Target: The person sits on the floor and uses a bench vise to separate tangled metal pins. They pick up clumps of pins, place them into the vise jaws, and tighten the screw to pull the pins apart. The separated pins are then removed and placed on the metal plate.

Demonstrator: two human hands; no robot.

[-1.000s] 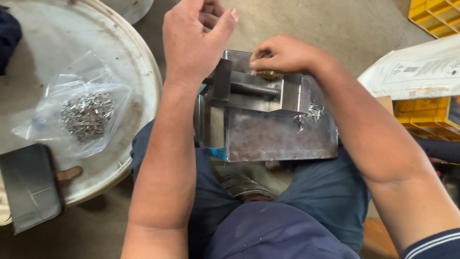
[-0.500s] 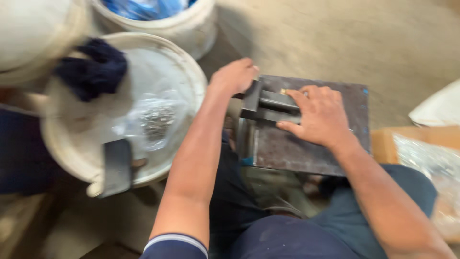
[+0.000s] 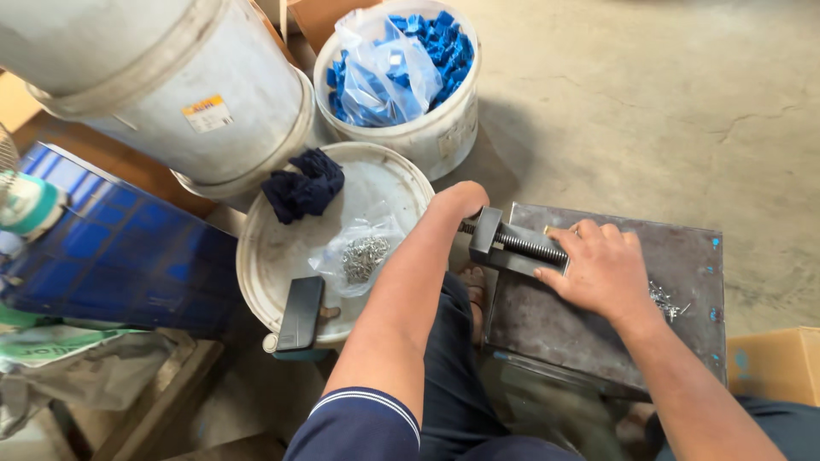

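Steel plate point(image 3: 598, 333), dark and scuffed, lies across the person's lap, with a small screw clamp point(image 3: 512, 243) mounted at its far left edge.

Right hand point(image 3: 602, 269): laid flat over the plate, fingers spread, fingertips touching the clamp's threaded rod; grip open, nothing held.

Left hand point(image 3: 461, 201): curled shut at the clamp's left end; grip closed, apparently on the rod's handle, which the fist hides.

Loose small metal bits point(image 3: 666, 300): on the plate, just right of the right hand.

White bucket lid point(image 3: 273, 256): left of the left forearm, on a bucket. On it: a clear bag of small metal pieces point(image 3: 359, 256), a dark blue rag point(image 3: 303, 183), a flat black block point(image 3: 301, 312) at the near rim.

White bucket of blue plastic parts point(image 3: 410, 77): beyond the lid, partly bagged in clear plastic.

Large grey drum point(image 3: 171, 85): top left, tilted.

Blue crate point(image 3: 111, 248): far left.

Cardboard box point(image 3: 773, 367): right edge, beside the plate.

Concrete floor point(image 3: 649, 111): bare and cracked beyond the plate.
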